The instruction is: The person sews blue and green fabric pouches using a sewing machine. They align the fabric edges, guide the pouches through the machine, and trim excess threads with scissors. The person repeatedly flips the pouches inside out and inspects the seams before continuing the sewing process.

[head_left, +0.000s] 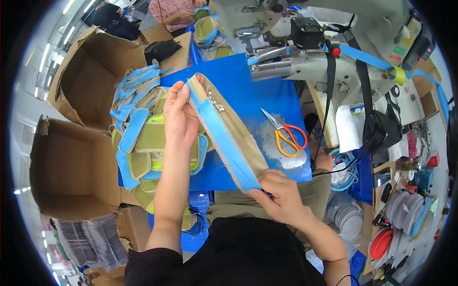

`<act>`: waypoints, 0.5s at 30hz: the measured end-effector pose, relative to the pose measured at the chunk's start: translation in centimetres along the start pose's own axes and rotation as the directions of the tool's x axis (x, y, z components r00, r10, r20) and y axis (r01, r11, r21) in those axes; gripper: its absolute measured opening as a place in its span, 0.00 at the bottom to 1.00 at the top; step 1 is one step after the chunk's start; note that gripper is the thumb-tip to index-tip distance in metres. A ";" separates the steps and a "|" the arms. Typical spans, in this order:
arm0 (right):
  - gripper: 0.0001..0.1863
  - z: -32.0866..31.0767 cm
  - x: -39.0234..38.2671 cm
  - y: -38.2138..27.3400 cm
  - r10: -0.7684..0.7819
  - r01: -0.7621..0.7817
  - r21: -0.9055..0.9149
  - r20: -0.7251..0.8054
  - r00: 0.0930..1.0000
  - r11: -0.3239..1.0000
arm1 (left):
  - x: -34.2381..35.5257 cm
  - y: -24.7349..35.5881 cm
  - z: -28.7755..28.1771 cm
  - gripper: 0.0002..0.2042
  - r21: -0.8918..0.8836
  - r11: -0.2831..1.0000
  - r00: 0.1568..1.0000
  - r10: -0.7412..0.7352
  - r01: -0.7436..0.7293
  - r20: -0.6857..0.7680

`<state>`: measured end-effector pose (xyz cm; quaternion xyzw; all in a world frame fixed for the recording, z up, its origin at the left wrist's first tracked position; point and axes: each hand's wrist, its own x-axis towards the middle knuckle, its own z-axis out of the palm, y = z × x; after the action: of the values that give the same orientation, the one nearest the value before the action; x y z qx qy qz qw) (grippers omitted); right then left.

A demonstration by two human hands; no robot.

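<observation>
A long khaki fabric band (238, 138) with a blue strip along its edge stretches on a slant between my hands. My left hand (182, 117) pinches its upper end, where the fabric curves round like a loop. At the lower end, my right hand (284, 198) grips the band with thumb and fingers. Small shiny bits show beside the upper part of the band. Beneath is a blue work board (224, 71). Scissors (286, 136) with one red and one orange handle lie on it, blades parted, right of the band. Left of my left forearm is a heap of khaki and blue fabric pieces (148, 133).
A sewing machine (305, 62) stands at the back right, with blue tape (365, 58) running across it. Two open cardboard boxes (71, 167) are at the left. Stacked discs (403, 212) sit at the far right. A person in a checked shirt (171, 12) works beyond the board.
</observation>
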<state>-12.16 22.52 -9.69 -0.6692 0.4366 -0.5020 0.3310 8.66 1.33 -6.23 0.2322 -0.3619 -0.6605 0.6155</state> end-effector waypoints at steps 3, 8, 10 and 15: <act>0.10 -1.3 -0.7 0.0 0.063 -0.064 -0.071 -0.022 0.998 0.995 | -0.4 0.0 -0.1 0.08 0.098 0.994 0.998 0.055 -0.055 0.011; 0.09 -2.2 -0.4 0.1 0.033 -0.031 -0.205 0.009 0.999 0.978 | -0.7 0.1 -0.7 0.12 0.367 0.894 0.965 0.255 -0.257 0.054; 0.08 -2.0 -0.2 0.1 0.001 -0.001 -0.217 0.001 1.000 0.976 | -0.9 0.2 -0.4 0.14 0.382 0.874 0.952 0.300 -0.299 0.060; 0.07 -2.1 0.7 0.1 -0.042 0.046 -0.246 0.024 0.999 0.968 | -1.7 0.1 1.6 0.20 0.092 0.991 0.988 0.103 -0.092 -0.117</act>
<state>-14.17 21.86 -8.91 -0.7193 0.4774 -0.4448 0.2384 7.72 3.30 -5.34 0.2804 -0.3629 -0.5979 0.6574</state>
